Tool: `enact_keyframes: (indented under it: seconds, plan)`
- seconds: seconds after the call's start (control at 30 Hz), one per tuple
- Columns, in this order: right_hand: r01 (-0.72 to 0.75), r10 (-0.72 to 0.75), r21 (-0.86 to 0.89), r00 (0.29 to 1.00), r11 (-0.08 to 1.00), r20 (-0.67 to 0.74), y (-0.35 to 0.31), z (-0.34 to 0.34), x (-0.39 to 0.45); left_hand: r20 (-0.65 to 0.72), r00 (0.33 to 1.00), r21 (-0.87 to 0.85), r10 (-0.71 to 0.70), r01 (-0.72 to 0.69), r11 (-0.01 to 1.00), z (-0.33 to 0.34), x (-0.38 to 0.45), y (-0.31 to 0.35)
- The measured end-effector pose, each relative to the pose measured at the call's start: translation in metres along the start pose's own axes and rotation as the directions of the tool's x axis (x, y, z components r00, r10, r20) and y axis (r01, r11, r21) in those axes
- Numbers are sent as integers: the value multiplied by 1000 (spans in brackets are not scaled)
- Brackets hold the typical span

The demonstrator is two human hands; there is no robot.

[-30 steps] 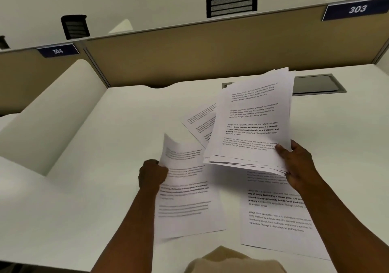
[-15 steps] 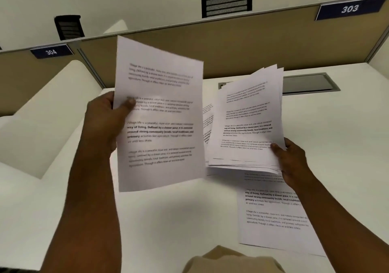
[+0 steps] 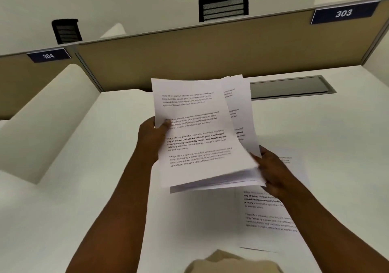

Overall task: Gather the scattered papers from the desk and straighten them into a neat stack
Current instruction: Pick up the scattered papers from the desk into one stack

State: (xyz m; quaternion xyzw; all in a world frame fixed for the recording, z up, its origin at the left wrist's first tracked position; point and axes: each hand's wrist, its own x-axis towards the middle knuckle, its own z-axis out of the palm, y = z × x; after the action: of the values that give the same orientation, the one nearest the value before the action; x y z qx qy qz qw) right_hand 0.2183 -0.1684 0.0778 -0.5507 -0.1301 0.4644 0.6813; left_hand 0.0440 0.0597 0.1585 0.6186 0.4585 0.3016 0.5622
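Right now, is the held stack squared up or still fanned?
Fanned: the top sheet sits skewed over the stack, whose edges stick out at the right.

Papers (image 3: 200, 133): white, printed with black text, some lines bold. Desk (image 3: 84, 199): white; partition (image 3: 189, 58): tan with grey trim. Signs (image 3: 343, 13): navy with white numerals; chair backs (image 3: 223, 6): black with pale horizontal stripes.
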Motion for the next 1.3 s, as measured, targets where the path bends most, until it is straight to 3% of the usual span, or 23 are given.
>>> enact_keyframes:
  seconds: [0.37,0.47,0.57,0.73,0.83,0.9,0.97,1.03,1.17,1.3]
  plan:
    - [-27,25,77,999,997,22,11,4,0,192,979,-200,-66,105,974,-6,5,-36]
    - [-32,31,77,999,997,18,14,6,0,298,937,-350,-185,287,892,-9,0,-49]
    - [-37,36,37,999,999,29,15,7,-2,417,852,-305,-317,460,834,-7,-10,-62]
    - [-80,82,-57,996,995,30,15,-3,4,412,861,-305,-300,440,844,-6,-11,-77]
    - [-109,75,-206,983,972,-165,11,-16,9,348,890,-333,-296,412,848,-8,-7,-80]
    - [-120,-57,-442,928,889,-367,9,-33,12,303,905,-342,-298,395,853,-8,-5,-79]
    - [-233,-237,-691,825,684,-513,7,-56,13,268,923,-349,-278,362,864,-7,-4,-78]
    - [-396,-297,-779,763,486,-574,5,-77,13,239,938,-362,-251,326,873,-7,-1,-78]
    - [-631,-76,-709,728,315,-682,-2,-101,10,244,938,-407,-246,329,852,-6,1,-79]
    - [-640,-18,-745,756,186,-654,1,-105,6,259,938,-432,-230,325,841,-4,-1,-78]
